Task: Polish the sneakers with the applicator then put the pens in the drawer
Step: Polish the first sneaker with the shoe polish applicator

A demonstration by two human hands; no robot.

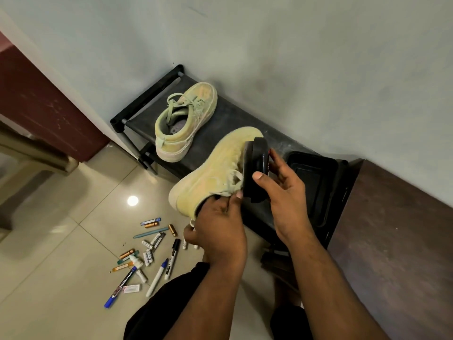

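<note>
My left hand [218, 227] grips the heel opening of a pale yellow-green sneaker [215, 168], holding it tilted above the black shoe rack [220, 119]. My right hand [282, 192] holds a black polish applicator [256, 168] pressed against the sneaker's upper side near the laces. The second sneaker [186, 119] of the pair stands on the rack's top, further back and left. Several pens and markers [149, 253] lie scattered on the tiled floor, left of my knees. No drawer can be made out.
A black plastic tray or lid [316, 182] lies on the rack's right end, against a dark brown cabinet [397, 241]. A grey wall runs behind the rack. A maroon door [41, 106] and beige furniture [29, 153] stand at left. My dark-clothed knees [166, 310] fill the bottom.
</note>
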